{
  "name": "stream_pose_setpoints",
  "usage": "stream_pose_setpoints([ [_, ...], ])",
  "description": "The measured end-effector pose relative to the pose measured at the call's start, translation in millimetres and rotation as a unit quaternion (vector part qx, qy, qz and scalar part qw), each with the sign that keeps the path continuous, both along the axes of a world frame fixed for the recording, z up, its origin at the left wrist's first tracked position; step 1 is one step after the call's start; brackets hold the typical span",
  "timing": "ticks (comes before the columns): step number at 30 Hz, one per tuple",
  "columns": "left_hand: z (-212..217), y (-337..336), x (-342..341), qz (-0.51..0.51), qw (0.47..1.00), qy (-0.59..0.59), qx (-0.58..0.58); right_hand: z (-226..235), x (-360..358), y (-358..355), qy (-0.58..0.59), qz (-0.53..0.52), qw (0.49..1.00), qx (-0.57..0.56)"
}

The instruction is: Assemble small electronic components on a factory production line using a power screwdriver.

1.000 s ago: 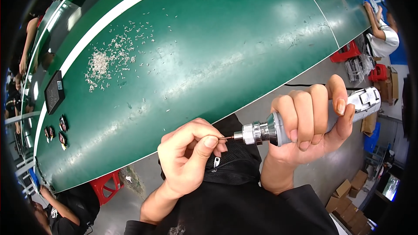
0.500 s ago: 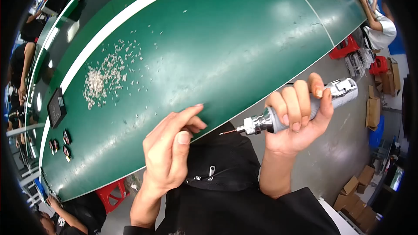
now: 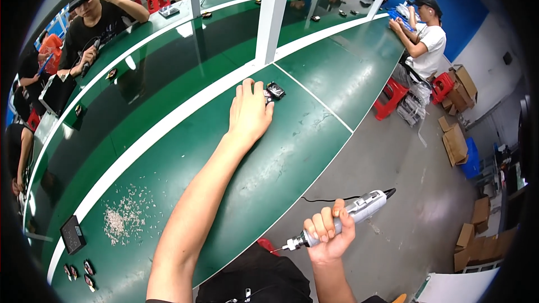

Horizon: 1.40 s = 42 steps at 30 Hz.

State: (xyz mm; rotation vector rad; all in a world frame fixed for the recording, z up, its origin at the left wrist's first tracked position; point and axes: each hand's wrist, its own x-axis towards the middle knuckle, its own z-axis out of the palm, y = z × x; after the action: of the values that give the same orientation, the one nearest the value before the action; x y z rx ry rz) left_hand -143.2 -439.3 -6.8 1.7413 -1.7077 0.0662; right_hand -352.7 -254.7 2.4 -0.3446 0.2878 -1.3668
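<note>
My right hand is wrapped round a silver-grey electric screwdriver, beyond the table's near edge. Its thin bit points left, and a black cord trails from the other end. Stretched far over the green table, my left hand is closed at a pair of small dark assemblies. Between its thumb and forefinger one assembly shows in part, mostly covered by the fingers. The other black assembly lies just right of the fingertips. I cannot make out their exact kind.
On the green table lie a scattered pile of tiny screws, a black tray and several small assemblies. A white post rises past my left hand. Co-workers sit around, one in a white shirt at right.
My view has swung up toward the far table. My left hand has gone from near the bit out to the dark assemblies. The screwdriver stays in my right hand, now lower in view.
</note>
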Motion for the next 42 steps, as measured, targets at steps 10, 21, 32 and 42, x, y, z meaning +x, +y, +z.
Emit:
stream_pose_setpoints([
  [10, 8, -6, 25, -0.089, 0.989, -0.100, 0.067, -22, -7, 13, 0.001, -0.002, 0.998, 0.061],
  [21, 38, 172, 39, -0.191, 0.955, -0.168, 0.156, -27, 22, 23, -0.001, 0.098, 0.992, 0.078],
  [32, 29, 276, 28, -0.188, 0.971, -0.075, 0.127, -21, 64, 58, 0.006, 0.232, 0.969, 0.086],
  [42, 14, 291, 24, -0.221, 0.957, -0.187, 0.034, -24, 86, 87, 0.017, 0.236, 0.963, 0.133],
])
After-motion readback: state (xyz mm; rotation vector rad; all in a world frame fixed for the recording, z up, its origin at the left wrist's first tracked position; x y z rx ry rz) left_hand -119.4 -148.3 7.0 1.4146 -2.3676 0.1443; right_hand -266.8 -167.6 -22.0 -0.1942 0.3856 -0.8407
